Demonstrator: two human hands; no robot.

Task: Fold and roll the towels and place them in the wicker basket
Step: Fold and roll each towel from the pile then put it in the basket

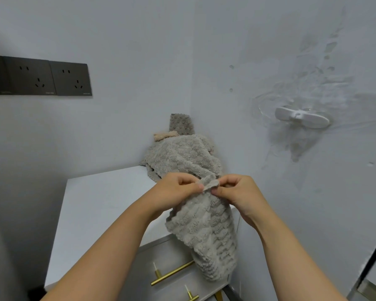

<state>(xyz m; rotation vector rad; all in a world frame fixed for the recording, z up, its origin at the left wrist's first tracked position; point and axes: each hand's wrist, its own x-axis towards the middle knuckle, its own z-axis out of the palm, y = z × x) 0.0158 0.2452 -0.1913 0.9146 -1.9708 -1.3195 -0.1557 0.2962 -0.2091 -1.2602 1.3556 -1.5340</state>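
Note:
A grey fluffy towel (206, 231) hangs in the air over the front right corner of the white cabinet top (100, 213). My left hand (178, 189) and my right hand (237, 192) each pinch its top edge, close together. Behind them a heap of more grey towels (180, 157) lies in the corner against the wall, with a beige cloth (164, 135) and a dotted grey cloth (181, 124) on top. No wicker basket is in view.
Dark wall sockets (52, 78) are on the left wall. A white plastic hook (302, 120) is stuck on the right wall. Below the cabinet top are grey drawer fronts with brass handles (172, 273). A dark door-frame edge (369, 263) runs at the far right.

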